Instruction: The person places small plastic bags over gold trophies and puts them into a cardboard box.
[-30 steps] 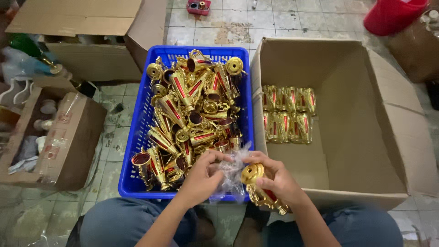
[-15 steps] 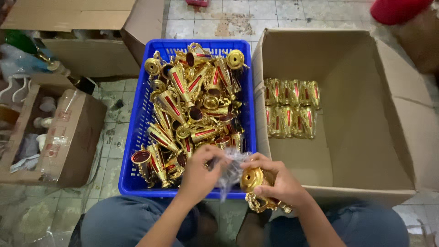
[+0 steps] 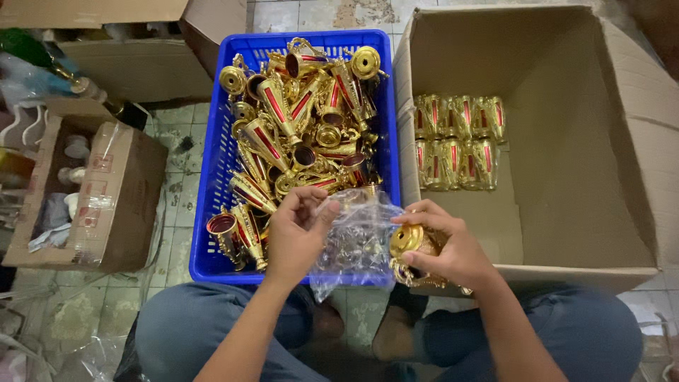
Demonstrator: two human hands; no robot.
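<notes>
Your left hand [image 3: 297, 230] pinches the upper edge of a clear plastic bag [image 3: 353, 244] at lower centre of the frame, while your right hand [image 3: 445, 247] is clenched around a gold trophy cup [image 3: 409, 240], its round top pressed against the bag's right side. Whether the cup is already partly inside the bag is hard to tell — the crinkled plastic hides its lower part.

Above your hands, the blue plastic crate [image 3: 212, 205] is heaped with loose gold trophy cups [image 3: 304, 127] with red stripes, lying at all angles. To the right, the large open cardboard box [image 3: 580, 177] holds two neat rows of bagged cups [image 3: 458, 141] against its left wall; the rest of its floor is bare cardboard.

At the left edge, a smaller cardboard box [image 3: 120, 205] wrapped in plastic film holds pale items too blurred to name. Another carton [image 3: 134, 64] sits at upper left, its inside cut off by the frame, and a dark green bottle [image 3: 49, 64] lies beside it.
</notes>
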